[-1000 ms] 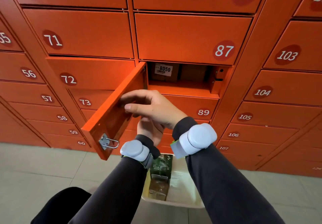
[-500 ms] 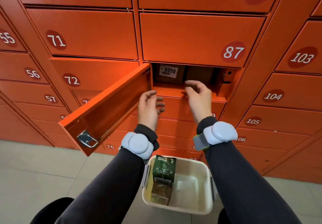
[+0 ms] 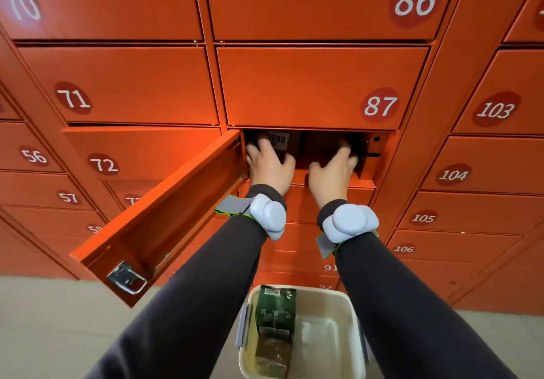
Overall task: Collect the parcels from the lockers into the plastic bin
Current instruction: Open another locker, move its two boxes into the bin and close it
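Now reaching both hands, left hand point(image 3: 269, 163) and right hand point(image 3: 332, 171), fingers spread, into locker; I'm judging parcel point(image 3: 290, 144) stiff, light; gripping ends.

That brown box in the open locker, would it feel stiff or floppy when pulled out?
Probably stiff: the brown box shows flat faces and straight edges like cardboard. Likely awkward for one hand, since the left hand and right hand both reach for it. Its weight cannot be judged.
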Tool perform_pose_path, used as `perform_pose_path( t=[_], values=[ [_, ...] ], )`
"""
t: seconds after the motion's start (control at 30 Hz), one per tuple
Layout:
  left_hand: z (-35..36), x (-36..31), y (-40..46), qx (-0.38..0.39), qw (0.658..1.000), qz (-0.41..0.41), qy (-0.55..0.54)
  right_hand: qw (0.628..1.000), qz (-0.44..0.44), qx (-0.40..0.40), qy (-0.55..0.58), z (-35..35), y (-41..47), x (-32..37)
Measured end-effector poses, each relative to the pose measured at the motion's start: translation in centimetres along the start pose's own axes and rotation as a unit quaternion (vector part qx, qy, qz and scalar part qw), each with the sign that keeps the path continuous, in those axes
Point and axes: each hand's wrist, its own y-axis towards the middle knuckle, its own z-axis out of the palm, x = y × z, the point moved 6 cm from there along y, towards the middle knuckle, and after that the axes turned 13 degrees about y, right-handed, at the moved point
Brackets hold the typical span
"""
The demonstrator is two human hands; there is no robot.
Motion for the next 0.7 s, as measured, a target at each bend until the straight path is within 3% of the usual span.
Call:
perform_pose_path(
  t=[0.3, 0.7],
  values=[
    [2.2, 0.6, 4.0, 0.029, 0.998, -0.03, 0.052, 1.0, -0.012, -0.009, -0.009, 0.1, -0.1, -0.1],
    [2.3, 0.7, 4.0, -0.008, 0.997, -0.06, 0.054, 1.0, -0.014, 0.014, -0.018, 0.3, 0.8, -0.5]
  ],
)
